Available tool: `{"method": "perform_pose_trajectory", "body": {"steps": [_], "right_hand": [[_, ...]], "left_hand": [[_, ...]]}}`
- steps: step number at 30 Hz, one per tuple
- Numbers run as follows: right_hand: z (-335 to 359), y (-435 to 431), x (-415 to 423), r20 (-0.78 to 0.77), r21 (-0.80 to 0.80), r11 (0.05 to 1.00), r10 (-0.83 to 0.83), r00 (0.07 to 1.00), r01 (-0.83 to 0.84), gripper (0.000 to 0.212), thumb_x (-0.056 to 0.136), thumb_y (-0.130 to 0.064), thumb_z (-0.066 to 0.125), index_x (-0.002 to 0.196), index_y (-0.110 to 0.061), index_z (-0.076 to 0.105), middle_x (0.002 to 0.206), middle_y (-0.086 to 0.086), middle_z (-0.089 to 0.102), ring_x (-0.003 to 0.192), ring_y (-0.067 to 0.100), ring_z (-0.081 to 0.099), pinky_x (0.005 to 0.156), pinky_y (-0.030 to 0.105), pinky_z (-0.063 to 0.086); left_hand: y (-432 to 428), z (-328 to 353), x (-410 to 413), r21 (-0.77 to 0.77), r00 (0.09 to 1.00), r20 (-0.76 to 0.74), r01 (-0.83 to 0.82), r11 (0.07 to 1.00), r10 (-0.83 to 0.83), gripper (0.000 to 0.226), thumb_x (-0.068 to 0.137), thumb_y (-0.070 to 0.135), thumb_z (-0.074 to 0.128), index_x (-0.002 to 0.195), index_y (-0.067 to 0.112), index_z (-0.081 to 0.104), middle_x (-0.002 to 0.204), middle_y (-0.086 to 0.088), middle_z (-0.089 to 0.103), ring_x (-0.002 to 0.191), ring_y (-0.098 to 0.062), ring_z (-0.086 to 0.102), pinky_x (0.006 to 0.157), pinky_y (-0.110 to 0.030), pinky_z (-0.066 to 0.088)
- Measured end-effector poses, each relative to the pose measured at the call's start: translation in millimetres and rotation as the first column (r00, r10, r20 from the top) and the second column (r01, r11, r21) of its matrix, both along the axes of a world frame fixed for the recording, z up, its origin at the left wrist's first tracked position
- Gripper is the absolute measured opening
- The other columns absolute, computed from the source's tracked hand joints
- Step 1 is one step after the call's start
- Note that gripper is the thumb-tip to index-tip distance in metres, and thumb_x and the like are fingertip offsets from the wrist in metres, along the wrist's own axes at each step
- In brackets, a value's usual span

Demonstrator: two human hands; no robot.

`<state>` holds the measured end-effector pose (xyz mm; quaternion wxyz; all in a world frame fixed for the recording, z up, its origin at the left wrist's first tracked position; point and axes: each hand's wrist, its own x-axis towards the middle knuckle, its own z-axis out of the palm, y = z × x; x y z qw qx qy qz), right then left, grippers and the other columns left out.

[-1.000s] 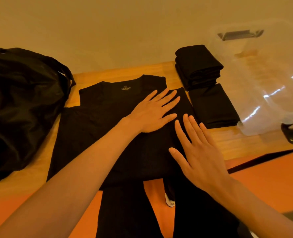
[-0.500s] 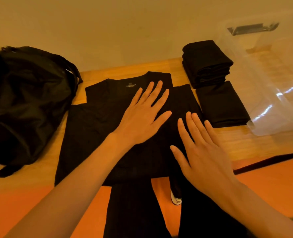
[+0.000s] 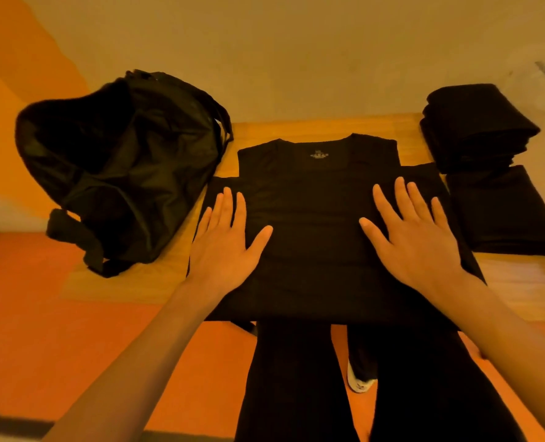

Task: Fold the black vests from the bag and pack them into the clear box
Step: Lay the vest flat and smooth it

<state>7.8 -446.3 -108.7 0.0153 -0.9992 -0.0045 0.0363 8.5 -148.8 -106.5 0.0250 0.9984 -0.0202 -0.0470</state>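
Observation:
A black vest [image 3: 315, 199] lies flat on the wooden table [image 3: 520, 282], neck away from me, with a small printed label at the collar. My left hand [image 3: 224, 240] rests palm down on the vest's left edge, fingers spread. My right hand [image 3: 414, 237] presses flat on its right half. Neither hand holds anything. The black bag [image 3: 121, 167] slumps open at the left of the vest. A stack of folded black vests [image 3: 475, 129] and one more folded vest [image 3: 500, 212] lie at the right. The clear box is out of view.
A beige wall [image 3: 296, 52] rises right behind the table. My dark trouser legs [image 3: 296, 384] and a white shoe [image 3: 360, 382] show below the table's front edge, over an orange floor [image 3: 41, 314].
My left hand slid from the vest's middle to its left edge. My right hand moved slightly up the right side. The view swung left, so the clear box left the frame.

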Motion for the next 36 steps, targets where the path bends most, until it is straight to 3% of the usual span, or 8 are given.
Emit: {"method": "perform_pose_trajectory", "body": {"steps": [6, 12, 15, 20, 23, 26, 31, 36], "right_hand": [[20.7, 55.0, 27.4, 0.097, -0.012, 0.995, 0.105, 0.990, -0.104, 0.073, 0.100, -0.064, 0.004, 0.162, -0.025, 0.003, 0.169, 0.016, 0.002, 0.156, 0.030, -0.003, 0.126, 0.047, 0.000], [11.7, 135.9, 78.7, -0.038, 0.039, 0.929, 0.371, 0.928, -0.369, 0.068, 0.101, -0.064, 0.003, 0.160, -0.033, -0.009, 0.169, 0.006, -0.013, 0.155, 0.023, -0.016, 0.125, 0.047, -0.008], [3.9, 132.5, 88.3, -0.129, 0.071, 0.951, 0.308, 0.943, -0.301, 0.070, 0.099, -0.068, 0.003, 0.159, -0.036, -0.012, 0.168, 0.002, -0.018, 0.154, 0.019, -0.020, 0.124, 0.050, -0.011], [8.4, 130.5, 93.5, -0.083, -0.003, 0.975, 0.222, 0.972, -0.223, 0.076, 0.097, -0.069, 0.000, 0.161, -0.028, -0.009, 0.169, 0.009, -0.014, 0.154, 0.025, -0.017, 0.124, 0.047, -0.012], [12.7, 165.0, 86.3, 0.078, -0.052, 0.928, 0.372, 0.925, -0.369, 0.073, 0.100, -0.063, 0.001, 0.162, -0.023, -0.004, 0.169, 0.011, -0.009, 0.155, 0.026, -0.015, 0.125, 0.047, -0.010], [5.9, 202.6, 80.2, 0.010, 0.016, 0.868, 0.497, 0.868, -0.497, 0.068, 0.104, -0.058, 0.005, 0.162, -0.023, -0.001, 0.169, 0.008, -0.007, 0.155, 0.023, -0.014, 0.125, 0.045, -0.008], [9.1, 187.1, 93.6, 0.098, 0.113, 0.868, 0.474, 0.875, -0.483, 0.061, 0.107, -0.048, 0.014, 0.163, -0.023, 0.005, 0.170, 0.010, 0.001, 0.156, 0.024, -0.008, 0.126, 0.044, -0.005], [20.7, 80.7, 128.4, 0.096, 0.038, 0.996, 0.072, 0.993, -0.076, 0.065, 0.107, -0.045, 0.020, 0.159, -0.007, 0.021, 0.166, 0.020, 0.015, 0.156, 0.031, 0.007, 0.126, 0.049, 0.008]], "left_hand": [[-8.1, 6.3, -26.6, -0.044, 0.992, 0.126, 0.021, 0.999, -0.015, 0.093, 0.091, 0.075, -0.004, 0.162, 0.015, -0.005, 0.169, -0.008, -0.015, 0.155, -0.020, -0.019, 0.127, -0.040, -0.005], [5.9, -9.2, -44.3, -0.043, 0.991, 0.130, -0.036, 0.998, 0.042, 0.095, 0.093, 0.076, 0.000, 0.163, 0.012, 0.006, 0.170, -0.011, 0.000, 0.157, -0.021, -0.008, 0.128, -0.043, 0.007], [17.9, -12.1, -57.3, -0.075, 0.991, 0.118, -0.053, 0.996, 0.062, 0.094, 0.092, 0.077, 0.000, 0.163, 0.015, 0.000, 0.171, -0.005, -0.006, 0.156, -0.017, -0.012, 0.128, -0.042, 0.006], [31.2, -14.7, -71.8, -0.075, 0.984, 0.162, -0.059, 0.995, 0.071, 0.091, 0.095, 0.075, 0.003, 0.163, 0.015, 0.010, 0.171, -0.001, 0.002, 0.157, -0.015, -0.005, 0.128, -0.042, 0.010], [28.9, -15.2, -71.8, -0.072, 0.984, 0.162, -0.067, 0.995, 0.078, 0.090, 0.097, 0.074, 0.005, 0.163, 0.014, 0.014, 0.171, -0.002, 0.007, 0.157, -0.016, -0.001, 0.127, -0.043, 0.014], [30.3, -15.1, -72.2, -0.061, 0.986, 0.150, -0.066, 0.996, 0.075, 0.087, 0.098, 0.073, 0.010, 0.163, 0.014, 0.015, 0.170, -0.003, 0.007, 0.157, -0.016, -0.001, 0.127, -0.044, 0.014], [26.2, -4.1, -64.9, -0.108, 0.983, 0.171, -0.046, 0.993, 0.064, 0.088, 0.098, 0.074, 0.012, 0.162, 0.013, 0.015, 0.171, -0.006, 0.002, 0.157, -0.022, -0.006, 0.128, -0.044, 0.007], [-12.9, 21.1, 2.9, -0.181, 0.978, 0.199, 0.102, 0.978, -0.066, 0.083, 0.101, 0.068, 0.014, 0.163, 0.014, 0.002, 0.170, -0.005, -0.010, 0.156, -0.018, -0.014, 0.127, -0.035, -0.003]]}}
